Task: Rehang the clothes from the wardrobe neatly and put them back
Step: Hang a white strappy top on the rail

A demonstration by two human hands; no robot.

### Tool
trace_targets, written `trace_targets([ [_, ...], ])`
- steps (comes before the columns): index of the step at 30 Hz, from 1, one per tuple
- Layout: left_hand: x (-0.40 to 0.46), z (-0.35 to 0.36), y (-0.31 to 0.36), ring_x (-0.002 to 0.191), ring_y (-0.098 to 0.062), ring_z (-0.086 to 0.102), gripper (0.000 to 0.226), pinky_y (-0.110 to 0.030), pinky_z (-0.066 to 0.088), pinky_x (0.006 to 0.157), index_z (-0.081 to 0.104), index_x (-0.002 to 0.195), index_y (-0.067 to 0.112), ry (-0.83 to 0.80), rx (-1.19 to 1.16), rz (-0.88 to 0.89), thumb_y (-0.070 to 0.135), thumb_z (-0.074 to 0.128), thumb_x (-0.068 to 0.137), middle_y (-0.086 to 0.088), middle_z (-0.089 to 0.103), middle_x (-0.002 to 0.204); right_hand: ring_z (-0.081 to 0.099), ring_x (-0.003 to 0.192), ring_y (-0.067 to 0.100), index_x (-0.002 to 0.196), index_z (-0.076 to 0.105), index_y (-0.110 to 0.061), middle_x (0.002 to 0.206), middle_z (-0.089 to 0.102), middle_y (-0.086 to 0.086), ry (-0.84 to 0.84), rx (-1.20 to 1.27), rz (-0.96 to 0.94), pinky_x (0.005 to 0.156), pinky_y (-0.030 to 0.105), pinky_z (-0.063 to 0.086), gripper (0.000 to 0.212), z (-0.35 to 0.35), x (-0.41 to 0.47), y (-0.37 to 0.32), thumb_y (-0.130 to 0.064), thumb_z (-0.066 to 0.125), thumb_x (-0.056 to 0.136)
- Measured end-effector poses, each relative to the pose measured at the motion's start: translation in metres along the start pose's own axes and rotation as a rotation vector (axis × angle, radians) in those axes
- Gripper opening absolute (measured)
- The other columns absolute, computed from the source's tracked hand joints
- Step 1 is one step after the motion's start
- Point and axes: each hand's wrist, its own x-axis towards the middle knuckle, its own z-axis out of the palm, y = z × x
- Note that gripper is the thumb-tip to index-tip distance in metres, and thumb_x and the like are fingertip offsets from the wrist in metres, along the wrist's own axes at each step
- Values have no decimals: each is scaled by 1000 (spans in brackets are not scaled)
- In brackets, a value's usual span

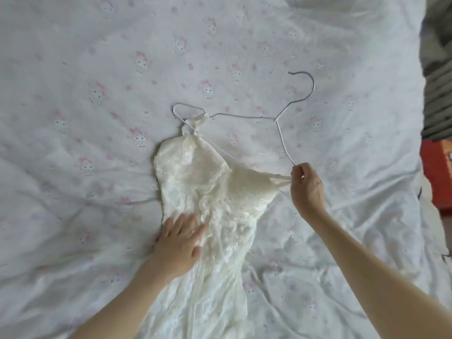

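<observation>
Bed sheet (73, 57) with the little cartoon print is my workspace, cream slip dress (210, 192) laid flat on it. One strap's already looped over the wire hanger (244, 116). Left hand (179, 243) lies flat, pinning the fabric; right hand (305, 187) pinches the other strap by the hanger's end. Next I reckon: hook it on.

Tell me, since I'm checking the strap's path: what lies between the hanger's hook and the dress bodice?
In the head view, only bare patterned bedsheet lies between the silver wire hanger and the cream lace dress.
</observation>
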Motion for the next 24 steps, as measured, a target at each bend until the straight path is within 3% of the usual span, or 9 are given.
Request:
trace_targets([
  [2,-7,-21,12,139,-32,22,52,-54,24,109,35,142,25,-37,-46,-52,31,41,91,-9,25,151,44,74,23,83,53,-7,80,53,7,42,84,54,60,30,22,20,-23,-31,13,-12,38,96],
  [4,-12,-43,27,134,-37,34,51,-55,29,104,44,136,19,90,-165,-30,20,56,87,-14,34,147,42,67,22,81,53,-4,72,50,6,113,189,102,56,31,22,23,-48,-63,21,-18,39,93],
  [6,-12,-72,42,124,-37,46,40,-55,40,96,51,125,14,241,-225,24,17,47,85,-18,49,134,39,60,18,78,50,-7,65,46,2,179,270,140,55,27,28,25,-76,-89,28,-26,36,88],
  [8,-10,-112,64,127,-33,41,41,-50,39,101,45,126,11,448,-304,118,17,36,87,-19,47,134,39,60,17,77,50,-6,64,45,2,225,285,163,55,23,29,24,-108,-113,38,-20,42,94],
  [12,-12,-201,125,137,-32,25,44,-48,23,111,38,134,9,795,-306,279,9,42,90,-19,33,144,42,63,18,78,52,-4,68,49,4,329,323,213,58,29,31,22,-180,-167,61,-13,44,96],
  [17,-31,-276,222,140,-32,16,52,-52,10,111,28,141,18,863,-192,503,23,41,91,-16,26,149,48,73,3,74,53,-14,74,53,0,528,321,148,65,12,35,22,-282,-245,93,-9,48,94],
  [20,-58,-299,296,138,-32,21,49,-53,5,110,33,140,19,835,-145,640,30,38,93,-13,35,146,50,75,-1,75,57,-19,78,54,-2,664,287,131,65,8,35,23,-340,-299,114,-3,53,91],
  [22,-81,-306,344,125,-31,41,41,-51,10,109,53,126,17,820,-163,729,35,38,93,-11,56,125,52,74,2,74,59,-21,80,56,-2,735,292,138,66,9,37,25,-376,-338,129,-1,55,89],
  [24,-109,-309,391,94,-30,57,44,-43,28,97,65,99,15,797,-231,831,43,31,96,-7,63,93,51,71,5,71,58,-27,79,56,-3,812,282,147,64,12,37,31,-412,-381,140,-1,56,89],
])
